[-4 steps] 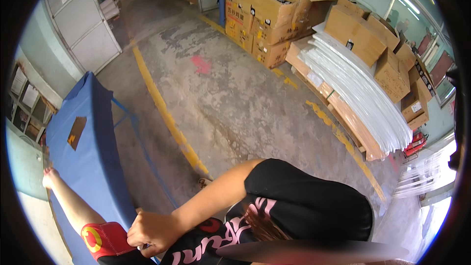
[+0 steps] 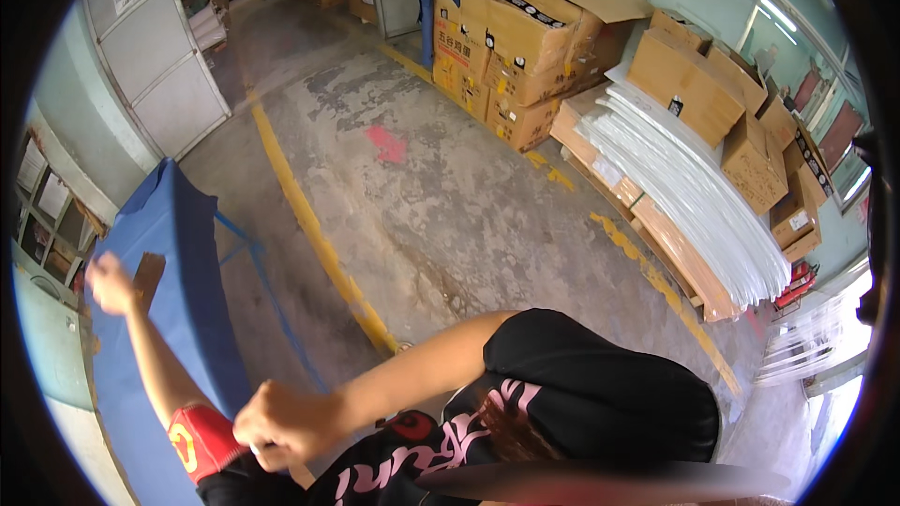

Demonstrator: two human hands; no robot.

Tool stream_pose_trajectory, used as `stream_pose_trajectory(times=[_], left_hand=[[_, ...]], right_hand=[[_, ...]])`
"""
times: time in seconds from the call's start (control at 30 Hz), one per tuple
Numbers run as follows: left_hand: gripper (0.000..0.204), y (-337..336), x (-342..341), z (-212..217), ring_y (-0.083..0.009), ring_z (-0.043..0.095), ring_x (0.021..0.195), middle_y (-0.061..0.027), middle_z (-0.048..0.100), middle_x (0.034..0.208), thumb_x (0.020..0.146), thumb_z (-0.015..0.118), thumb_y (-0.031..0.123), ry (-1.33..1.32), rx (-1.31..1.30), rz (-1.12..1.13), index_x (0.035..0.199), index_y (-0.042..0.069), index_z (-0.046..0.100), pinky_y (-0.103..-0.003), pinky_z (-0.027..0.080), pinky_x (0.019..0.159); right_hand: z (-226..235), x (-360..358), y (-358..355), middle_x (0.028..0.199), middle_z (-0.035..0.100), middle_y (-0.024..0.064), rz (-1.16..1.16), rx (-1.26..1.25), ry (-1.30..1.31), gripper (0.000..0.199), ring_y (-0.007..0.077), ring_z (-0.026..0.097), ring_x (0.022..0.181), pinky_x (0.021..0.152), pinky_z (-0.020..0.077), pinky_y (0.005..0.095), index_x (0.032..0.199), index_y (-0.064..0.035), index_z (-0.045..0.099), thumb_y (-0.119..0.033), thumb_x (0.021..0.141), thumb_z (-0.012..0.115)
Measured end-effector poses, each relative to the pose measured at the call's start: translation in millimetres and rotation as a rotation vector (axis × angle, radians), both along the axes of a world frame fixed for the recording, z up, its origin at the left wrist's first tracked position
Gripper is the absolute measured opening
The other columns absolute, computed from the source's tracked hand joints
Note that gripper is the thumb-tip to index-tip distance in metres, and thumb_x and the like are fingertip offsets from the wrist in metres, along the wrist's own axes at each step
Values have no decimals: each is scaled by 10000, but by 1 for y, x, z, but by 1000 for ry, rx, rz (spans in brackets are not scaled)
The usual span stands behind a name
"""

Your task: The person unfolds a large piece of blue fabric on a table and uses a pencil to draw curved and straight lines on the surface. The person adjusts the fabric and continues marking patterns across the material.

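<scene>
My left arm reaches out over the blue-covered table at the left. My left hand [image 2: 112, 283] is raised beside the brown piece lying there, its fingers smeared by motion. A red armband [image 2: 204, 442] with a yellow emblem circles my upper left arm, at the black sleeve. My right forearm crosses my body, and my right hand [image 2: 291, 424] is closed right beside the armband's edge. Its fingers are curled together; whatever they may hold is hidden.
The table [image 2: 202, 319] has a blue cloth and blue legs. A brown flat piece [image 2: 148, 274] lies on it. Stacked cartons [image 2: 525, 56] and a pallet of wrapped white sheets [image 2: 694, 197] stand to the right. A yellow line [image 2: 300, 201] marks the floor; a grey door [image 2: 155, 42] stands far left.
My left hand has lifted and moved farther over the table, toward the brown piece. My right hand has risen slightly beside the armband. The view has shifted a little.
</scene>
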State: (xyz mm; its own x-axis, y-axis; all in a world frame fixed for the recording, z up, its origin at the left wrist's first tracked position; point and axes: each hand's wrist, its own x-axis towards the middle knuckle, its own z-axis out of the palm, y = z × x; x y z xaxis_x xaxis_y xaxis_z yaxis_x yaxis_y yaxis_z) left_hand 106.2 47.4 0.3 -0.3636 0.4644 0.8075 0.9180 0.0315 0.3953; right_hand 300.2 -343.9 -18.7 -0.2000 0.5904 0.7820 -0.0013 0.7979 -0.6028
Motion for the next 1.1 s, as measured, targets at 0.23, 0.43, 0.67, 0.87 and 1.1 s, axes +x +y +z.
stream_pose_trajectory(times=[0.23,0.43,0.67,0.87,1.1], left_hand=[[276,92,279,-124,-268,653,903,-110,681,974,845,656,201,273,-658,-943,1078,53,637,-365,517,803],[245,234,426,-129,-95,579,775,-29,643,882,962,594,222,-1098,-440,-1197,1099,20,618,-233,475,702],[349,221,544,-168,-183,625,1049,-64,659,1123,970,607,224,-733,-1093,-2040,1245,11,585,-348,494,967],[383,210,594,-273,-175,583,1019,-14,654,1098,967,535,465,-1616,-1405,-1143,1145,136,617,-351,439,929],[408,363,665,-343,-162,527,1009,28,604,1130,945,526,514,-1710,-1309,-849,1156,171,586,-344,407,912]], right_hand=[[17,112,131,577,508,117,10,76,-274,204,339,549,537,512,446,438,632,-42,465,-182,704,595],[-23,272,192,732,596,58,-106,-316,-257,156,240,607,632,566,461,342,818,-67,577,-169,844,692],[-134,553,238,663,467,-14,-811,-917,714,253,48,304,503,465,243,233,754,-107,484,-193,981,555],[-109,774,325,720,529,17,-1081,-752,872,232,45,306,461,421,228,240,874,-48,575,-259,963,535],[-45,961,543,724,557,41,-1039,-764,555,327,55,321,486,463,270,233,903,-32,590,-354,963,575]])
